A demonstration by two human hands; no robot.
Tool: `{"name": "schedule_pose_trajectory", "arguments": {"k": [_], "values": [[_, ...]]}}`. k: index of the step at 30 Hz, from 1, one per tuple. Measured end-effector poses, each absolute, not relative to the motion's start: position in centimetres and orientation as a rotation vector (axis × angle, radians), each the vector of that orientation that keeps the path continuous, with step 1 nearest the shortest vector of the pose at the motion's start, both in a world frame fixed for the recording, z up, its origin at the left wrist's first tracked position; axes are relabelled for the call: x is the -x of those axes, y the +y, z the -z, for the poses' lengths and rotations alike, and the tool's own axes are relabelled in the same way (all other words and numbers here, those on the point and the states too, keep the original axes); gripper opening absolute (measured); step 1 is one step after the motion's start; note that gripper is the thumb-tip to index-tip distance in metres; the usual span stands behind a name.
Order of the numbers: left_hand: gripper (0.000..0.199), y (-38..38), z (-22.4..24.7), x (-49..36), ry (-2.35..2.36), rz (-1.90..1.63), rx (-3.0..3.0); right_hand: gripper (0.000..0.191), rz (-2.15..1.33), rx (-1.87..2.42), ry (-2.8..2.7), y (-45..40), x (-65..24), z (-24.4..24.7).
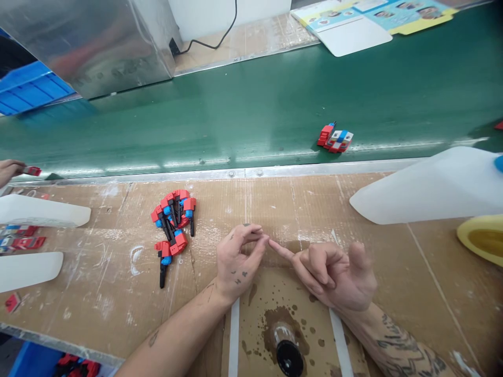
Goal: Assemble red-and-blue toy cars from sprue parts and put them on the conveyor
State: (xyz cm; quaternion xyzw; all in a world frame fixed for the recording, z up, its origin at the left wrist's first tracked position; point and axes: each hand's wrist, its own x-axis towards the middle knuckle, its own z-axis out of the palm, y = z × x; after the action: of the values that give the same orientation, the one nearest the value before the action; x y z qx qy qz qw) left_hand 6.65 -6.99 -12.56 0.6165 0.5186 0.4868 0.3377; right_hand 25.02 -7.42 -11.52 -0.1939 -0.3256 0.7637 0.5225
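My left hand (238,262) is closed in a pinch, its thumb and fingertips meeting at the tip of my right index finger. Anything tiny between them cannot be made out. My right hand (341,280) points its index finger at that pinch, the other fingers loosely curled and the thumb raised; nothing shows in it. Below both hands, a small clear container with a black round end (290,358) stands on a stained cardboard sheet (251,335) edged with white tape. Left of my left hand lies a cluster of red, blue and black plastic toy parts (178,243).
Beyond the bench runs a green conveyor belt (220,120) carrying red, white and blue toy pieces (335,139). White plastic bottles (428,186) and a yellow dish (463,238) stand right. Another person's hand (10,170) holds a red piece at left. A blue bin (33,358) sits below.
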Motion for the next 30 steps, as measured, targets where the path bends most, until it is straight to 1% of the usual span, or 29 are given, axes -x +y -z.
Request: {"name": "schedule_pose_trajectory", "arguments": {"k": [8,15,24,30], "values": [[0.031,-6.95,12.47,-6.62,1.358,-1.246,-1.613,0.067,-1.827,0.454,-0.768,-7.42,-25.0,11.66],[0.024,-6.93,12.16,-6.82,1.331,-1.286,-1.509,0.065,-1.79,0.475,-0.733,-7.38,-25.02,11.69],[0.029,-7.03,12.53,-6.67,1.317,-1.276,-1.587,0.064,-1.777,0.467,-0.747,-7.39,-24.99,11.79],[0.027,-7.08,12.74,-6.6,1.351,-1.276,-1.615,0.063,-1.796,0.456,-0.735,-7.43,-24.94,11.78]]}}
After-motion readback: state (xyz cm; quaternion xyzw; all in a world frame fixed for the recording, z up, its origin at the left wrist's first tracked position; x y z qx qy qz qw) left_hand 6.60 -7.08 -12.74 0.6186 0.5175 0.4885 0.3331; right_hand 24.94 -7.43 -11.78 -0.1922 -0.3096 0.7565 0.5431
